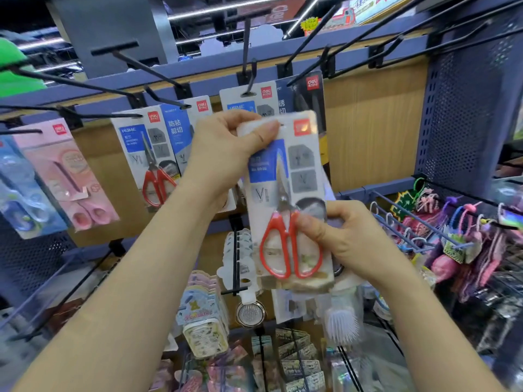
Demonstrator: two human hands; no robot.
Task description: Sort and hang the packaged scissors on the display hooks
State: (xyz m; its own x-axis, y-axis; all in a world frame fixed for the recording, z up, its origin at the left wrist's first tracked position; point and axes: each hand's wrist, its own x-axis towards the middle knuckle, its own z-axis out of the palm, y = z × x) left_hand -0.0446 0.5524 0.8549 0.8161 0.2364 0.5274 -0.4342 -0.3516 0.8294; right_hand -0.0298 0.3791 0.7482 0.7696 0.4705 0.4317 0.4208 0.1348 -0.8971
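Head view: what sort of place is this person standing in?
Most likely a shop aisle for stationery and small goods: branded scissors packs hang from black display hooks, hair accessories hang nearby, and the left hand and right hand hold a red-handled pack.

Marked "deli" in a red square on the hanging red-handled scissors pack (150, 165), pink pack (65, 171) and dark pack (314, 106). Reads "HOME" on its blue label (131, 138), "防粘剪切" on the blue pack (175, 131) (held pack (283, 193) too blurred).
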